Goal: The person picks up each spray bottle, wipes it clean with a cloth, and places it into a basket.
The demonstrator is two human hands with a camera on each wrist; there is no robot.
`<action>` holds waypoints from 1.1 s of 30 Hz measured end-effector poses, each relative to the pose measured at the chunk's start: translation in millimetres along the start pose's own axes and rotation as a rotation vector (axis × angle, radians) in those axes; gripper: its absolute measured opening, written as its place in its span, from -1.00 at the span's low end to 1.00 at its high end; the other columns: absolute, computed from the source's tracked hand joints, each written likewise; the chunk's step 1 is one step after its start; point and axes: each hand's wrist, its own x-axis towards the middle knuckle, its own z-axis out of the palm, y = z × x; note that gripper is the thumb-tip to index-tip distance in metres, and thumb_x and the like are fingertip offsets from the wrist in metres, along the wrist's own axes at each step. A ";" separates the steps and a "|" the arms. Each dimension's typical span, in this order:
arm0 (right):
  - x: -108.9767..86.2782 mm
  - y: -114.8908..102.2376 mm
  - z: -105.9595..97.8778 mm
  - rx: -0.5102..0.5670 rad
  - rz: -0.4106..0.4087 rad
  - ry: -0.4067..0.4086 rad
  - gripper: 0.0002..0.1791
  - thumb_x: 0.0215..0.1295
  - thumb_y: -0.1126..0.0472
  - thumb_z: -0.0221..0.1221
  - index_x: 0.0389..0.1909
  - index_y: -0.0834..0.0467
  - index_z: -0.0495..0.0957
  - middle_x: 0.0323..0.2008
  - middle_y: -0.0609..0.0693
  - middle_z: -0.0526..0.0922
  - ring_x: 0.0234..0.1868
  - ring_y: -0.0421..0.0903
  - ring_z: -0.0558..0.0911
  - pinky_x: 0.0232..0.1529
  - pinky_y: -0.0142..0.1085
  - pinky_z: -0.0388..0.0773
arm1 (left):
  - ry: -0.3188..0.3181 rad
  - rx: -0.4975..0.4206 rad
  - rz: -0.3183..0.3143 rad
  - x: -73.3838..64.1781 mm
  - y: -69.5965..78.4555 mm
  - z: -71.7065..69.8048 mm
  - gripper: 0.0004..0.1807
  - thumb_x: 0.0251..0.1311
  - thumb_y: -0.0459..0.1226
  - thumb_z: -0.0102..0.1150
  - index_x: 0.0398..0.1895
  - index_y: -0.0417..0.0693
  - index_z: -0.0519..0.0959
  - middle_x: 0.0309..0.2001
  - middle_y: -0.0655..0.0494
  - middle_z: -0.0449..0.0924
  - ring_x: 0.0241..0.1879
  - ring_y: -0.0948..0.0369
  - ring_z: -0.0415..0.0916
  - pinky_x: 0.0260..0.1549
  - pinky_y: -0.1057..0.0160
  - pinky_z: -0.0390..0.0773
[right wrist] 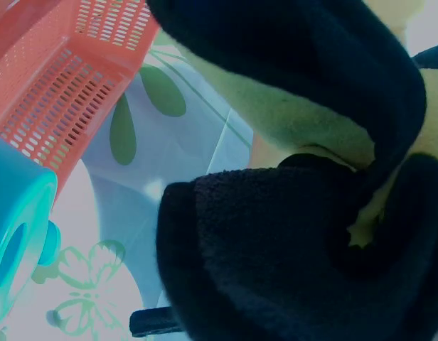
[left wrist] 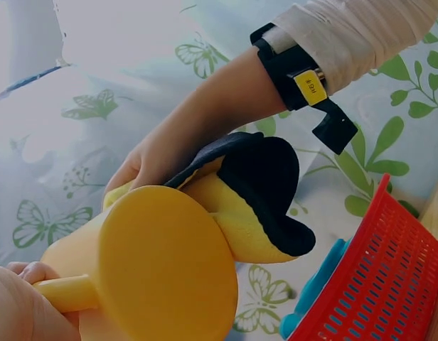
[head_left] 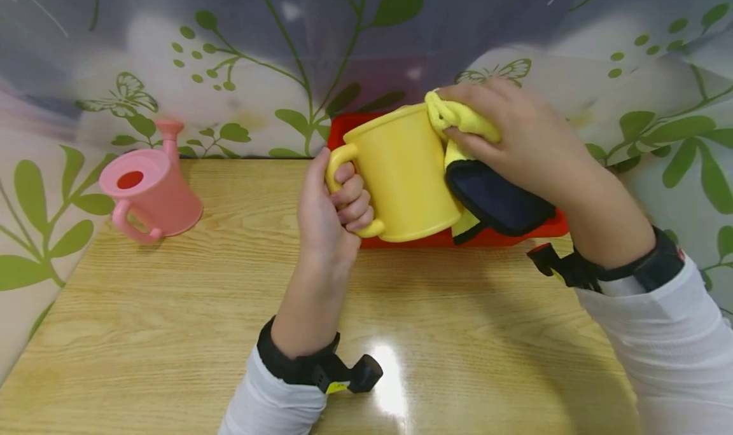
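A yellow watering can (head_left: 403, 174) is held tilted above the table, its spout not visible. My left hand (head_left: 329, 212) grips its loop handle, fingers curled round it. My right hand (head_left: 527, 136) holds a yellow and dark navy cloth (head_left: 498, 196) with a black border against the can's right side, near the rim. In the left wrist view, the can's round base (left wrist: 169, 263) faces the camera, and the cloth hangs loose behind it. Folds of the cloth (right wrist: 276, 241) fill much of the right wrist view and hide the right fingers.
A red slotted basket (left wrist: 390, 263) stands behind the can at the table's back. Inside it lies a teal item (right wrist: 23, 213) with an opening. A pink watering can (head_left: 166, 200) stands at the back left of the wooden table (head_left: 172, 333). Leaf-patterned curtain (head_left: 229, 104) borders the back.
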 end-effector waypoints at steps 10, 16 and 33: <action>-18.9 -6.1 11.1 -0.060 -0.105 0.057 -0.52 0.20 0.20 0.32 0.17 0.03 0.51 -0.19 0.14 0.50 -0.33 0.03 0.44 -0.40 -0.10 0.41 | 0.016 -0.057 0.045 1.4 3.2 -2.6 -0.54 0.45 -0.10 -0.36 -0.71 0.11 0.15 -0.88 0.38 0.10 -0.88 0.45 -0.03 -0.77 0.45 -0.16; -27.9 -2.5 15.9 -0.060 -0.173 0.071 -0.50 0.13 0.23 0.37 0.14 0.05 0.54 -0.23 0.12 0.53 -0.36 0.00 0.47 -0.39 -0.16 0.44 | 0.042 -0.061 0.065 2.7 6.2 -2.9 -0.54 0.44 -0.09 -0.32 -0.72 0.10 0.16 -0.88 0.37 0.09 -0.87 0.42 -0.08 -0.78 0.44 -0.16; -55.4 11.5 20.3 -0.088 -0.298 0.038 -0.39 -0.08 0.30 0.46 0.10 0.03 0.56 -0.26 0.03 0.57 -0.41 -0.11 0.55 -0.53 -0.26 0.46 | 0.117 -0.083 0.083 5.6 7.1 -3.1 -0.53 0.44 -0.08 -0.30 -0.72 0.09 0.17 -0.87 0.36 0.07 -0.86 0.41 -0.08 -0.77 0.45 -0.15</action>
